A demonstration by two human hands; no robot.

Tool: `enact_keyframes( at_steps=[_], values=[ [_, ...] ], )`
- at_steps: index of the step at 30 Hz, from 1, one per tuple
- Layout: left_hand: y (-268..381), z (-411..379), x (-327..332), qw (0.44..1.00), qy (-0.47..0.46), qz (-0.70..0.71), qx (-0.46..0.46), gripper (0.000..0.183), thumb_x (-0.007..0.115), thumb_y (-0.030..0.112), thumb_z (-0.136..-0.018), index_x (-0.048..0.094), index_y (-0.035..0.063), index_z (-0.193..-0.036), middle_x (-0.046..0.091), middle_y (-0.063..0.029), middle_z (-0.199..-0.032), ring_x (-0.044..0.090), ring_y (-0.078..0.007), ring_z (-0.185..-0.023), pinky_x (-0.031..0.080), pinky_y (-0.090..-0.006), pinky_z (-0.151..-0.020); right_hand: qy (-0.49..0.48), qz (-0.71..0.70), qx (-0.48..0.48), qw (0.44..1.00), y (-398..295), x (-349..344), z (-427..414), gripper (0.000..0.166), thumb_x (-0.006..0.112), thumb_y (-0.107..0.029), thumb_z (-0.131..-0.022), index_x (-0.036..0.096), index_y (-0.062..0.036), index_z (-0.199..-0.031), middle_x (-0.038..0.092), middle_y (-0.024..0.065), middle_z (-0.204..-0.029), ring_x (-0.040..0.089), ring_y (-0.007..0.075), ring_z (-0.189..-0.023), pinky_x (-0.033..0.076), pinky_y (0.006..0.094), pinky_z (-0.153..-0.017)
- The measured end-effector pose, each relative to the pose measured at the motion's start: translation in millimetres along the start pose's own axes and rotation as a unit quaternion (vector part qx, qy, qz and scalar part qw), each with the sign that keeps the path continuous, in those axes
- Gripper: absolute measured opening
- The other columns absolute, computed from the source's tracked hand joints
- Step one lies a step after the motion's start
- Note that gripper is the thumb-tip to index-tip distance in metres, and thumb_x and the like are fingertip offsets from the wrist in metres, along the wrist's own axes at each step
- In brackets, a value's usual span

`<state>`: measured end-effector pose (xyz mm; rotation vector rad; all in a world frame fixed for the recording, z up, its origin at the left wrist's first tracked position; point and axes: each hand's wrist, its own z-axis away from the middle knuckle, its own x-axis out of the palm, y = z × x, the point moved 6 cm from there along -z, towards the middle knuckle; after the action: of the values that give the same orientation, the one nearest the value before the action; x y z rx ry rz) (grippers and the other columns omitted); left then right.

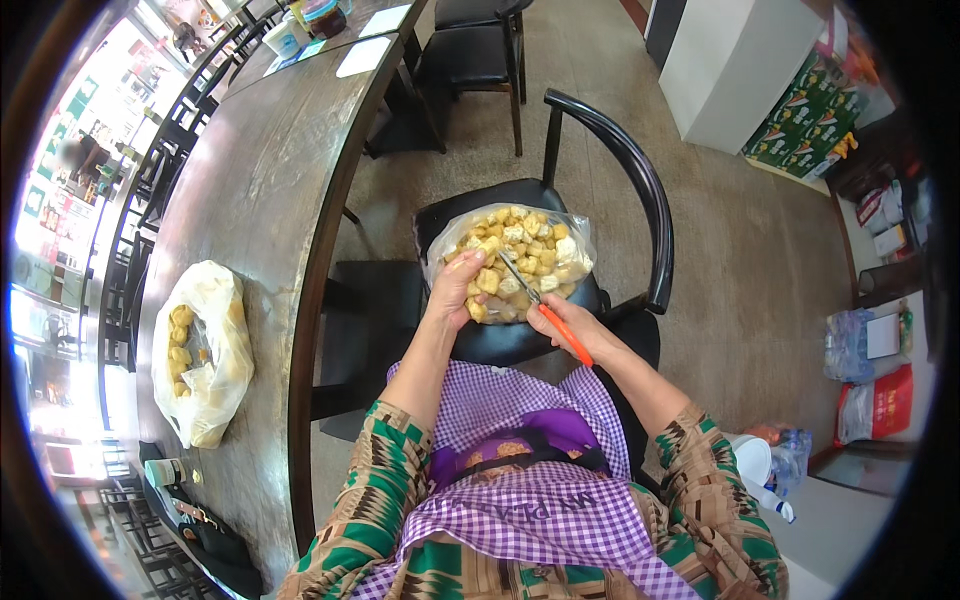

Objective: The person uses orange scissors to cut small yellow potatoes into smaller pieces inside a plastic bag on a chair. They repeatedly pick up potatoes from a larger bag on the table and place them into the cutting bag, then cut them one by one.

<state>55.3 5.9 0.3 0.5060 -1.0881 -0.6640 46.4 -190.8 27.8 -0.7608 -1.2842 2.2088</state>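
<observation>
A clear plastic bag (583, 225) full of golden fried tofu puffs (529, 262) rests on the seat of a black chair (480, 346) before me. Some pieces show a pale, spongy inside. My left hand (456, 289), over the bag's near left side, pinches a tofu puff (489, 246) between thumb and fingers. In my right hand (571, 324) is a pair of scissors (559, 330) with orange handles. Its blades point up and left, their tip close to the held puff. Whether the blades are parted is hard to tell.
On the long wooden table (277, 150) at left lies a second plastic bag (232, 337) with tofu puffs inside. A black bag (202, 540) sits at the table's near end. The chair's curved backrest (637, 172) rises right of the seat. Water bottles (847, 345) stand far right.
</observation>
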Motion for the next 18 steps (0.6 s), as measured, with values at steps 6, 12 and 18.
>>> enact_keyframes(
  at_steps=[6,12,18],
  values=[
    [-2,-3,-9,0.998,0.036,-0.044,-0.02,0.015,0.064,0.01,-0.085,0.057,0.0059,-0.097,0.063,-0.0067,-0.083,0.058,-0.0136,-0.059,0.038,-0.0221,-0.038,0.016,0.045,-0.016,0.999,-8,-1,-4,0.063,0.052,-0.062,-0.089,0.054,-0.0031,-0.113,0.055,0.0052,-0.081,0.053,0.0145,-0.071,0.044,0.0273,-0.064],
    [4,-2,-3,0.98,0.06,-0.191,-0.021,0.007,0.065,0.007,-0.08,0.061,0.0041,-0.086,0.063,-0.0042,-0.078,0.055,-0.011,-0.054,0.038,-0.0237,-0.038,0.019,0.12,-0.027,0.992,-9,-1,-17,0.068,0.054,-0.06,-0.089,0.052,-0.001,-0.123,0.063,0.0144,-0.094,0.059,0.0258,-0.096,0.045,0.0348,-0.087],
    [6,-12,5,0.972,0.132,-0.194,-0.008,0.017,0.063,0.009,-0.081,0.062,0.0029,-0.097,0.064,-0.0062,-0.079,0.058,-0.0142,-0.058,0.039,-0.0226,-0.04,0.032,0.105,-0.021,0.994,-8,-3,-37,0.063,0.056,-0.059,-0.088,0.058,-0.0011,-0.114,0.061,0.0113,-0.082,0.062,0.0208,-0.075,0.049,0.0306,-0.069]
  ],
)
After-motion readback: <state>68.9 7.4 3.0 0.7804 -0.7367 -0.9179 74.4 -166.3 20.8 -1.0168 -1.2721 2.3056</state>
